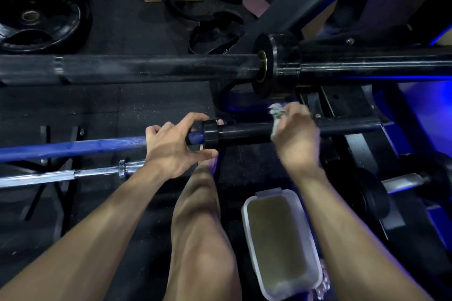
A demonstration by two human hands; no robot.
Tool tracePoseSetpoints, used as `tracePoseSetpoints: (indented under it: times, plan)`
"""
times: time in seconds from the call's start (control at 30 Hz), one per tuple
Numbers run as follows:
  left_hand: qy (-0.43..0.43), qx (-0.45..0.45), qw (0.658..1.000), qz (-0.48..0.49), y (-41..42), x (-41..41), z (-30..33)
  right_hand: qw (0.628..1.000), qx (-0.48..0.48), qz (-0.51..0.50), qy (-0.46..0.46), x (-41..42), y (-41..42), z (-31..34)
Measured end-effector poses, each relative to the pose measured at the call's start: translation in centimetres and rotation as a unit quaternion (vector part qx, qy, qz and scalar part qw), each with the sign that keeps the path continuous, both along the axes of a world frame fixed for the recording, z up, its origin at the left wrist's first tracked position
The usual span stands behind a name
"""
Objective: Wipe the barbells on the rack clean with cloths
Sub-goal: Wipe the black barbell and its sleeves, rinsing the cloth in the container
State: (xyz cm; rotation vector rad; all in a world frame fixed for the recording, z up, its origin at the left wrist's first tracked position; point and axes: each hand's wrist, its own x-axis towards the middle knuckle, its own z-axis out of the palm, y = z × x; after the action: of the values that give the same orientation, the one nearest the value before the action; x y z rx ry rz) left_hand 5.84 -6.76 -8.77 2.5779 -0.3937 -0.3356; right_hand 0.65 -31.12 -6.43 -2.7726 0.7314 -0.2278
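Barbells: three racked, left hand (175, 148) gripping blue barbell (73, 148), right hand (294, 137) clutching one cloth (276, 115) on its sleeve, one tub (281, 239), black rubber gym floor (137, 110).

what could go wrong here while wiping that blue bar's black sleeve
1. The left hand grips the blue barbell right at the black collar; if the sleeve turns or slides, fingers could get pinched.
2. The open container sits on the floor beside the person's leg; a shift of stance may tip it.
3. The right hand holds the cloth bunched, so wiping may miss the sleeve's underside.
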Motion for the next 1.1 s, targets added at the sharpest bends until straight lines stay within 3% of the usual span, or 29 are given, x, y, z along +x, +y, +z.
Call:
tracePoseSetpoints:
  times: [0.17,0.43,0.67,0.83,1.03,1.1]
  plan:
    - [-0.01,0.008,1.0,-0.003,0.2,0.0,-0.2,0.984,-0.024,0.176,-0.009,-0.1,7.0,-1.0]
    - [-0.017,0.001,1.0,-0.003,0.2,0.1,-0.2,0.998,-0.039,0.004,0.046,1.1,-4.3,1.3]
    - [-0.019,0.007,1.0,-0.005,0.3,-0.1,-0.6,0.998,0.007,0.054,0.028,2.4,2.3,0.3]
    - [-0.003,0.021,1.0,-0.002,0.2,0.2,-0.3,0.981,0.085,0.167,0.051,2.8,9.4,0.7]
    - [0.015,-0.017,1.0,0.01,0.3,0.2,-0.1,0.998,0.0,0.0,0.06,1.2,0.3,1.0]
    - [0.01,-0.022,1.0,0.009,0.2,0.1,0.0,0.998,-0.008,-0.048,0.045,1.0,0.9,0.8]
